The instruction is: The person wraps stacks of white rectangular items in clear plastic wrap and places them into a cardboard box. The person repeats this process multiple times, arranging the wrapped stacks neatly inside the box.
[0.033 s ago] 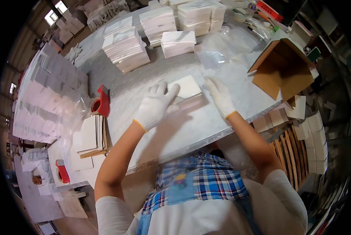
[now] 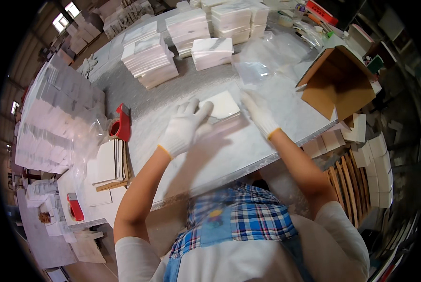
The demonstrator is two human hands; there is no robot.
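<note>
A low stack of white tiles (image 2: 224, 104) lies on the dusty worktable in front of me. My left hand (image 2: 181, 128), in a white knitted glove with a yellow cuff, is at the stack's left end. Its fingers are spread, and the thumb side touches or nearly touches the tiles. Gloved the same way, my right hand (image 2: 260, 114) is beside the right end, fingers stretched out along it. A narrow gap seems to show there; whether the fingertips touch the tiles I cannot tell. The undersides of both hands are hidden.
Tile stacks (image 2: 149, 58) stand along the table's far side, with crumpled clear plastic (image 2: 262, 56) next to them. An open cardboard box (image 2: 339, 84) is at the right. To the left are a red tape dispenser (image 2: 122, 123), cardboard sheets (image 2: 108, 162) and a tall tile pile (image 2: 55, 113).
My right hand has shifted very slightly left, closer to the tile stack. My left hand stays at the stack's left end.
</note>
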